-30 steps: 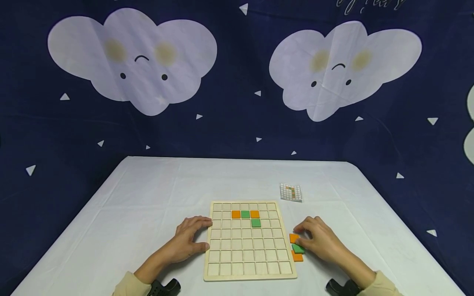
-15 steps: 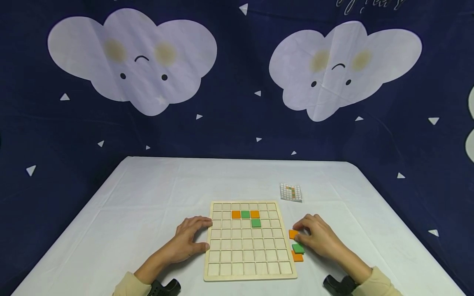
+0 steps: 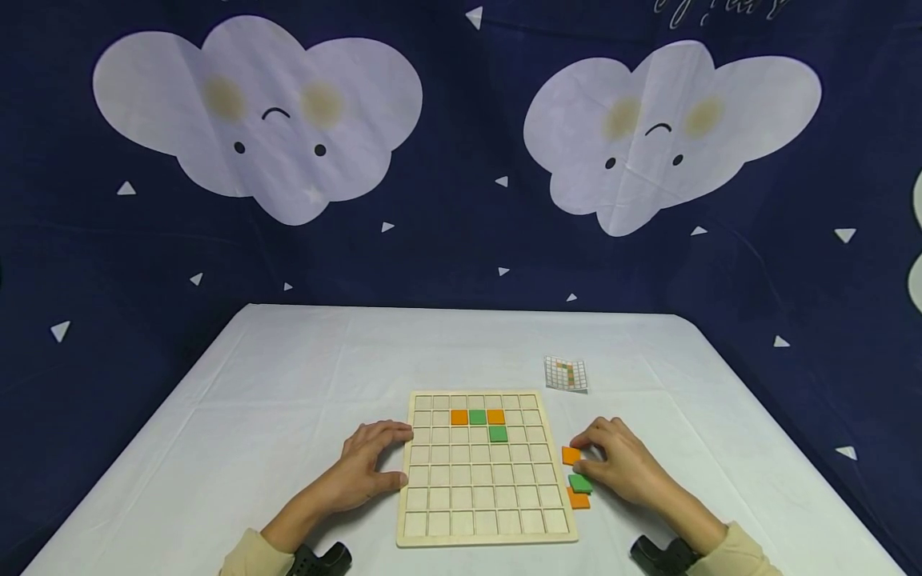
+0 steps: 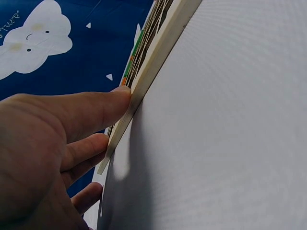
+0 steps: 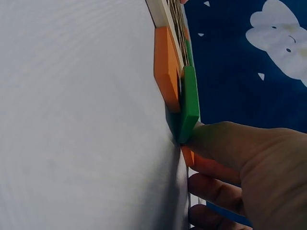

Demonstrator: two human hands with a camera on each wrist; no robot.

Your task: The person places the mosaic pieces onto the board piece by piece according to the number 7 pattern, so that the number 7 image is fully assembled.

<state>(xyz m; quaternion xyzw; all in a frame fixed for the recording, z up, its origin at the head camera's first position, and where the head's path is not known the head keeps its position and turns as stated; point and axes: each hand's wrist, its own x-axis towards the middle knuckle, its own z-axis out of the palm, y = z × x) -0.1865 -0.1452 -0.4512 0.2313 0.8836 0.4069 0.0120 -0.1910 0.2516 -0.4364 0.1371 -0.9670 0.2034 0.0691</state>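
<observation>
From here I see the right hand (image 3: 625,464), nearly closed, pinching the orange tile (image 3: 571,455) just to its left. The tile looks light, hard and smooth; I'd hold its edges. The left hand (image 3: 366,468), spread wide, touches the board (image 3: 483,500)

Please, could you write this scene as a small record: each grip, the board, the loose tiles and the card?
Left grip: touches left edge of board
Right grip: pinches far loose orange
Board, second row from far edge: left orange, middle green, right orange
Board, third row: placed green, just below right orange
Other loose tiles, right of board: loose green, partly over near loose orange
Card: on table, beyond board's far right corner; printed grid with coloured squares
</observation>
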